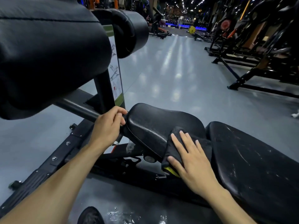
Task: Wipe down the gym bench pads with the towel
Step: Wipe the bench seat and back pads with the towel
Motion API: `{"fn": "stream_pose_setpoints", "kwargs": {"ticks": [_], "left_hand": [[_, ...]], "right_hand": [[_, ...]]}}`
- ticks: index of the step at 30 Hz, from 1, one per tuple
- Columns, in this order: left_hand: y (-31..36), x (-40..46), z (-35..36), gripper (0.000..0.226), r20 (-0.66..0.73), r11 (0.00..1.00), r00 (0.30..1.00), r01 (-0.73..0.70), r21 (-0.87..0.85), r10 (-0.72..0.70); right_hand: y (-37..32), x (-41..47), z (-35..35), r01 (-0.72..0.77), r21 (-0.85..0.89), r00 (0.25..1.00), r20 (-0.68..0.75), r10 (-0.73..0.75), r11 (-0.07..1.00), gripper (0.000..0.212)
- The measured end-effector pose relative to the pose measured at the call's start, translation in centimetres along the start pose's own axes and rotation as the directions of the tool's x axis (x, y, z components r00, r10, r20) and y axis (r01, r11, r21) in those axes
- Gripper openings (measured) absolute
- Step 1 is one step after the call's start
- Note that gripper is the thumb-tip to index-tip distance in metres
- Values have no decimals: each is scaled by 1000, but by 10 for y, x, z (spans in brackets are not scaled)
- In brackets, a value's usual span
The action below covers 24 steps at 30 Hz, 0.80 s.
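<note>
Grey glossy gym flooring [169, 75] runs under the equipment and reflects rows of ceiling lights. Nearest the camera, a dark shoe tip [90, 215] shows at the bottom edge, beside wet patches on the floor. Two bare forearms reach forward from the lower edge. On the right, the long back pad [258, 167] of the bench lies nearly flat; its black surface shows pale scuffs and streaks. The right hand [192, 160] lies flat with fingers spread and extended, palm down, pressing the towel [174, 146] against the bench. The towel is black, folded, with a yellow tag at its lower corner, and it sits over the gap where the seat pad [155, 125] meets the back pad, draping down the near side of the seat pad. The seat pad is tilted upward toward its far end and looks damp and shiny. The left hand [108, 125] is closed around the near-left edge of the seat pad, thumb on top, just beside a black frame tube [77, 109]. Above left, a large black upholstered pad [48, 50] and a roller pad [129, 31] are mounted on an upright post bearing an instruction placard [115, 73]. Farther off, black machine frames [252, 46] line the right side, and a yellow weight plate [192, 29] sits well apart at the far end.
</note>
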<state>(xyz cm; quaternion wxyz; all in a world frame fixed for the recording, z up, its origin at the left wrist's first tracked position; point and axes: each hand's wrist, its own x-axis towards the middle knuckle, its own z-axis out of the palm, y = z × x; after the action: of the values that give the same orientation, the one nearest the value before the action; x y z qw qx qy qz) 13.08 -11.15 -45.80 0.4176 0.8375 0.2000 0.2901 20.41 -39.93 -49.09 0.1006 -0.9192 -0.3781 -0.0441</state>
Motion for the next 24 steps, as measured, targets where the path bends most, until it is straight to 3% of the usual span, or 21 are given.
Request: {"fn": "stream_pose_setpoints", "kwargs": {"ticks": [4,10,13,19,21,24], "left_hand": [[-9,1,-7,29,10,1000,1000,-7,5,7],[-22,6,-14,30,-25,1000,999,26,-4,-26],[-19,11,-12,29,-40,1000,999,12,-3,-12],[-12,26,-1,26,-79,998,996,-47,36,49],[-9,28,3,26,-106,998,993,-51,40,55],[-4,24,5,26,-133,998,990,-51,40,56]], "right_hand": [[-7,41,-6,-15,9,999,37,14,1000,79],[-35,180,-3,-26,137,999,29,22,990,68],[-74,206,2,128,115,992,-9,-128,985,65],[-75,127,7,478,44,878,-70,-474,877,69],[-59,145,4,450,128,893,-73,-445,884,69],[-49,200,-3,287,243,958,-58,-281,927,63]]}}
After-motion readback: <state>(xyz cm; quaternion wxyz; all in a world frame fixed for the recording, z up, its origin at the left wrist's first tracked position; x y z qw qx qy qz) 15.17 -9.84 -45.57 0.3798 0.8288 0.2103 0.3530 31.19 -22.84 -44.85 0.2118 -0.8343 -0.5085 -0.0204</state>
